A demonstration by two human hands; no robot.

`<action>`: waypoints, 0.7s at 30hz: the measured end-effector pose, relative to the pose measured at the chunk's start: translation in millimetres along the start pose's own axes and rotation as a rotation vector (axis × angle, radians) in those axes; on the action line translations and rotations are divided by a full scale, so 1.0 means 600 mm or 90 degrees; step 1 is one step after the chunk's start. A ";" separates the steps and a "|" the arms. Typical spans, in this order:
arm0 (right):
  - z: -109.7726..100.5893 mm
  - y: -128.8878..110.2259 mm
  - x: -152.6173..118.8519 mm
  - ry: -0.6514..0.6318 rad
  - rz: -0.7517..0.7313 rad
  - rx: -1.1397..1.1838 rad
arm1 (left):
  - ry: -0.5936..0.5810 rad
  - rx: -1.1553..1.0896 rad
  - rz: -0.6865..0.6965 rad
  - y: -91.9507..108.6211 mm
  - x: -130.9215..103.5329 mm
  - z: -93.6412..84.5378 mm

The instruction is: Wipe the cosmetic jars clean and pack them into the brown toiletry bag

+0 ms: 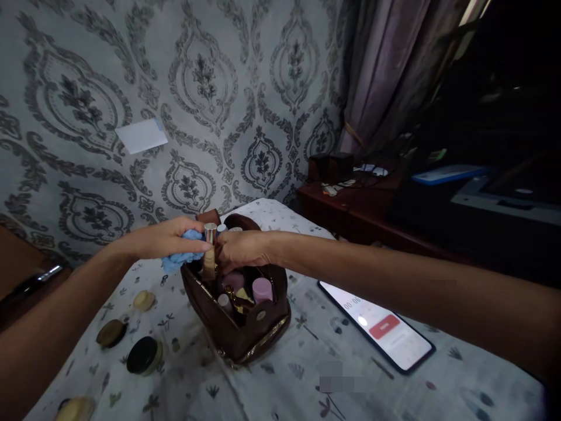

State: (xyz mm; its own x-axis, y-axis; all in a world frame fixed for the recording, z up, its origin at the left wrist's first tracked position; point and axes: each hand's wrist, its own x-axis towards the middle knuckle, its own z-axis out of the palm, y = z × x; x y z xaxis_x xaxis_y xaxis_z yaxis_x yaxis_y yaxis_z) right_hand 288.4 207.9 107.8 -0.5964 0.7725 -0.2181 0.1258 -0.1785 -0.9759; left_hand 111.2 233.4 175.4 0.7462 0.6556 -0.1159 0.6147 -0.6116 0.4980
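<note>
Damask-patterned wallpaper backs a cloth-covered desk (307, 374) on which both hands work over an open brown cosmetic bag (239, 318).

Left hand (169, 237), fingers clenched around a crumpled blue cloth (177, 257), presses it against a slim gold-capped tube (210, 248) held upright just above the bag's mouth; right hand (241, 248), fingers grasping the tube from the other side. Inside the bag stand pink-capped bottles (262, 289) and smaller items. Round jars (144, 355) lie to the left on the desk, well apart from the bag; a lit phone (379, 324) lies to the right. Risk, as judged: the tube could slip from the two-sided grip and drop into the crowded bag, knocking the bottles; a forearm sweeping low might also nudge the phone or tip the soft-sided bag.
</note>
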 end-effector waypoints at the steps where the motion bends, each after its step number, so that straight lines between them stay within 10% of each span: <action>1: -0.002 0.002 -0.003 -0.008 -0.011 0.005 | -0.004 -0.010 -0.009 -0.002 0.001 0.001; 13: -0.012 0.000 -0.029 0.064 -0.125 0.099 | 0.218 -0.191 -0.074 0.005 0.004 0.025; 21: -0.044 -0.008 -0.084 0.112 -0.212 0.103 | 0.288 0.024 -0.019 0.003 -0.016 0.035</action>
State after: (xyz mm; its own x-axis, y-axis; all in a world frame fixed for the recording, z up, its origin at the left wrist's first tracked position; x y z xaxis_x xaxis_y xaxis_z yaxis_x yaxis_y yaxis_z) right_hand 338.7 185.9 123.0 -0.4374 0.8940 0.0974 -0.1856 0.0162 -0.9825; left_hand 110.4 216.6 159.6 0.5462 0.7958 0.2615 0.6496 -0.5995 0.4676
